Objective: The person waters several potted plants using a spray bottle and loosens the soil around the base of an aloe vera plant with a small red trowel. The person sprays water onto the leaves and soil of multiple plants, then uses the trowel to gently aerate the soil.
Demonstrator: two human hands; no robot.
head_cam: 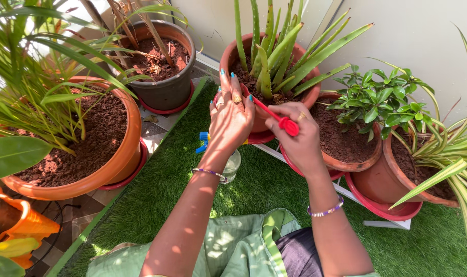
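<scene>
Single head-worn view, looking steeply down, close over potted plants

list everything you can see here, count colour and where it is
aloe pot: 1, terracotta, top centre
red tool: 1, red, held over the aloe pot rim
grey pot: 1, dark grey on red saucer, top left
grassy plant pot: 1, orange, left
leafy shrub pot: 1, terracotta, right of centre
striped-leaf pot: 1, terracotta on red saucer, far right
glass jar: 1, clear, on the turf under the left wrist
artificial turf: green, floor
left hand: open, fingers spread at the aloe pot
right hand: gripping the red tool
</scene>
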